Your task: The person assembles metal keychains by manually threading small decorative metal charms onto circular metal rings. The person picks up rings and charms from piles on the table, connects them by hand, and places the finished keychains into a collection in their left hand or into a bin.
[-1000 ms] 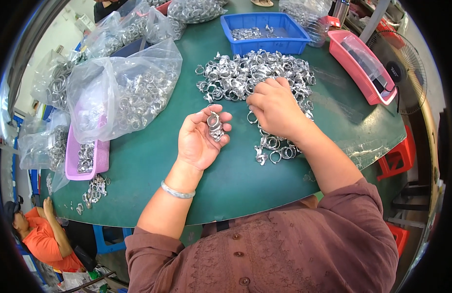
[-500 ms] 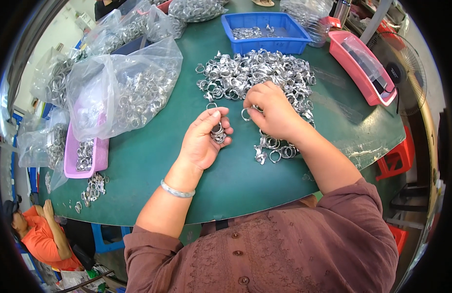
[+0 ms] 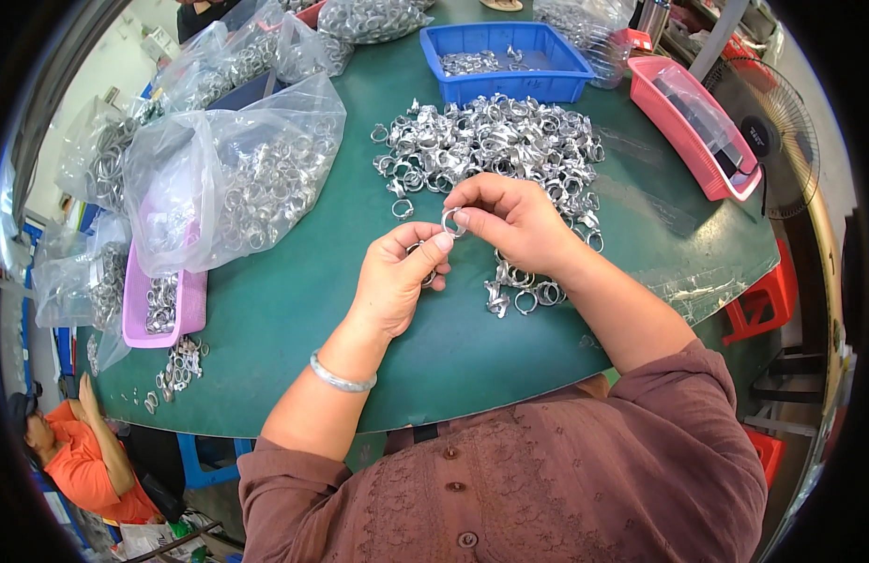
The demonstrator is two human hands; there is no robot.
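My right hand (image 3: pixel 521 225) pinches one silver metal ring (image 3: pixel 449 221) between thumb and forefinger, right beside the fingertips of my left hand (image 3: pixel 389 280). Several more metal rings sit inside the curled fingers of that left hand, mostly hidden by the thumb and fingers. Just beyond both hands spreads a large heap of silver rings (image 3: pixel 491 141) on the green table (image 3: pixel 294 347). A lone ring (image 3: pixel 403 208) lies apart at the heap's near left side. Under my right wrist a looser group of rings (image 3: pixel 525 300) trails toward me.
A blue tray (image 3: pixel 510 89) with rings stands behind the heap, a pink basket (image 3: pixel 674 122) at its right. To the left are a clear bag of rings (image 3: pixel 275 183) and a purple basket (image 3: pixel 192 314). A person in orange (image 3: pixel 92 469) sits at the far left.
My right hand has moved left and nearer to my left hand, bringing its ring to the left fingertips. The left thumb has closed further over the rings there.
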